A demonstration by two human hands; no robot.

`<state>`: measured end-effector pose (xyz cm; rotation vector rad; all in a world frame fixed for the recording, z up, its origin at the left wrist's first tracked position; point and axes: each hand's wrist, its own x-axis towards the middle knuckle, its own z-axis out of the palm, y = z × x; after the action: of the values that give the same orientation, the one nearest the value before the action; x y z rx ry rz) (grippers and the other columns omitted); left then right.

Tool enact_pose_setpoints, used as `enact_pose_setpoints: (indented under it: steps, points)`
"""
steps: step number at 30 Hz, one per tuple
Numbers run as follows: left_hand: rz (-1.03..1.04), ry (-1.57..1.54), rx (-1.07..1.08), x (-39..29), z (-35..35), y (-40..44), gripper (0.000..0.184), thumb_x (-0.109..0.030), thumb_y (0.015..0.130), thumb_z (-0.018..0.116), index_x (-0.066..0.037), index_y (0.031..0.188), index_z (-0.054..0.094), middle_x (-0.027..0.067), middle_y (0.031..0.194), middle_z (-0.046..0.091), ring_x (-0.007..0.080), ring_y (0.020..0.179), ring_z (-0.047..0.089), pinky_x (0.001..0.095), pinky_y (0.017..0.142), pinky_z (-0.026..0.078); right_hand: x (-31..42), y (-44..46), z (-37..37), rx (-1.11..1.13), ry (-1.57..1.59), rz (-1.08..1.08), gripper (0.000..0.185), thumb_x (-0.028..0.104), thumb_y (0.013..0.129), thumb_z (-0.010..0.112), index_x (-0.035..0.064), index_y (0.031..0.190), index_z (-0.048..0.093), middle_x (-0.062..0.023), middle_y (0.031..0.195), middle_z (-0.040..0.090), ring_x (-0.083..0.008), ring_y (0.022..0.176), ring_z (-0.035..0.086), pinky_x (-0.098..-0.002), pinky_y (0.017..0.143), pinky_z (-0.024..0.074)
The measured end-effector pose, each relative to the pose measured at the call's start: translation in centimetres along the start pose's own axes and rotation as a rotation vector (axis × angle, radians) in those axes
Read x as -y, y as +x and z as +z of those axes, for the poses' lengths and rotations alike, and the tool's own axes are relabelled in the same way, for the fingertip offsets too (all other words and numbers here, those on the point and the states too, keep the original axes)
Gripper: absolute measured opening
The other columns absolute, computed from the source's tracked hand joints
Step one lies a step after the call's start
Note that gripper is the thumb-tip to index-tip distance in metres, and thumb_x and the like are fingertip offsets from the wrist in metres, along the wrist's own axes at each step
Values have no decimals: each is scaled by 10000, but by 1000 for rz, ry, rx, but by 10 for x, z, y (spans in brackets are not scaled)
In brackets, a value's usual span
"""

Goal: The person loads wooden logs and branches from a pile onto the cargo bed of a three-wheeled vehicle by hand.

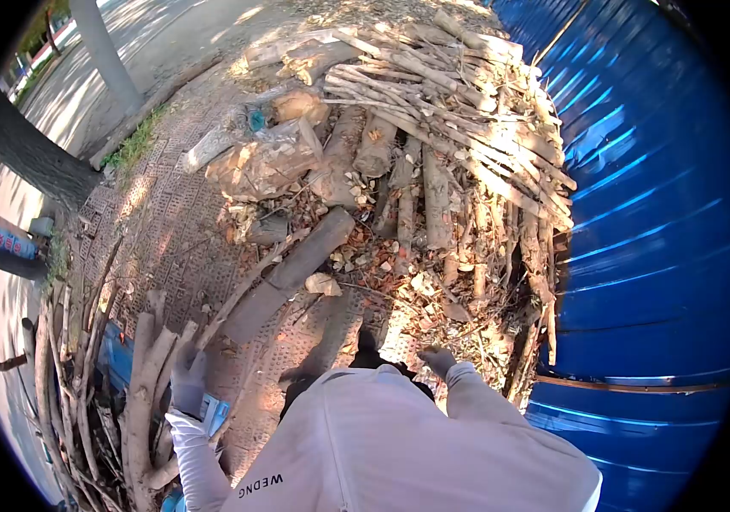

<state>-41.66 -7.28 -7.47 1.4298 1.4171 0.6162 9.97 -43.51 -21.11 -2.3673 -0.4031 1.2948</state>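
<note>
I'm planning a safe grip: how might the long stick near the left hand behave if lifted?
The stick looks woody, so probably stiff. Much thinner than the log beside it, it may be comparatively light. Its length could make one end dip.

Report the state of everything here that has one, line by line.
Left hand: beside branches, grip unclear
Right hand: lowered, grip unclear
Branches: standing on end, crowded together
Thin sticks: heaped partly over logs
Grey log: lying on paving
Dry leaves: scattered
Jacket: zipped
</note>
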Motion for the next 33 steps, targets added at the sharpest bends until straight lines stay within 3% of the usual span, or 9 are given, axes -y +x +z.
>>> enact_pose_setpoints:
  steps: [5,6,7,10,12,14,21,28,33]
  points:
    - [-13,10,144,-63,121,40,483,-176,963,692,38,1375,558,129,1153,689,200,1039,665,356,920,538,-101,65,-62,137,383,71,415,344,959,718,21,1218,740,-147,1095,761,-217,974,707,-334,856,554]
    - [30,22,204,-49,153,53,501,-190,958,702,34,1381,557,139,1176,686,211,1067,665,367,940,536,-80,44,-93,94,594,107,350,290,968,697,39,1205,753,-127,1079,768,-200,956,707,-314,852,557]
    - [68,31,261,-36,173,63,518,-204,953,713,30,1388,556,150,1200,684,221,1095,665,377,961,533,-120,74,-107,-23,364,-59,364,147,986,633,-52,1288,666,-175,1190,720,-246,1039,699,-356,914,596]
    - [315,449,527,-91,238,58,555,-246,950,722,5,1414,549,177,1261,668,258,1143,661,381,993,525,-158,89,-160,-266,657,118,369,219,1005,625,93,1347,682,-140,1173,724,-215,996,706,-357,843,578]
    - [288,437,605,-106,265,67,580,-267,942,732,-10,1427,543,186,1273,666,275,1154,662,388,1007,520,-90,24,-201,-401,715,82,378,218,986,663,-49,1253,686,-104,1185,743,-204,1006,691,-330,895,563]
    - [260,430,685,-127,282,82,606,-288,934,743,-26,1439,537,194,1285,663,292,1164,662,395,1021,515,-162,60,-201,-399,846,80,382,239,998,658,-6,1290,671,-112,1192,731,-241,1020,693,-359,877,562]
    - [320,834,698,-185,331,147,670,-455,945,690,-92,1481,521,204,1360,642,356,1221,644,418,1051,498,-201,23,-145,-228,1276,332,407,300,996,653,80,1337,627,-102,1149,710,-241,874,694,-390,788,532]
    - [93,1012,1008,-244,454,220,755,-571,957,625,-142,1552,443,209,1543,499,368,1443,461,438,1194,360,-194,-8,-63,-165,1206,726,502,374,962,700,61,1343,603,-115,1157,689,-256,956,676,-422,857,515]
    - [-28,511,1191,-167,579,340,742,-381,943,742,0,1513,460,239,1418,603,331,1318,590,394,1102,470,-109,5,-98,-363,1143,848,442,327,978,689,45,1313,630,-92,1072,709,-224,880,696,-367,750,550]
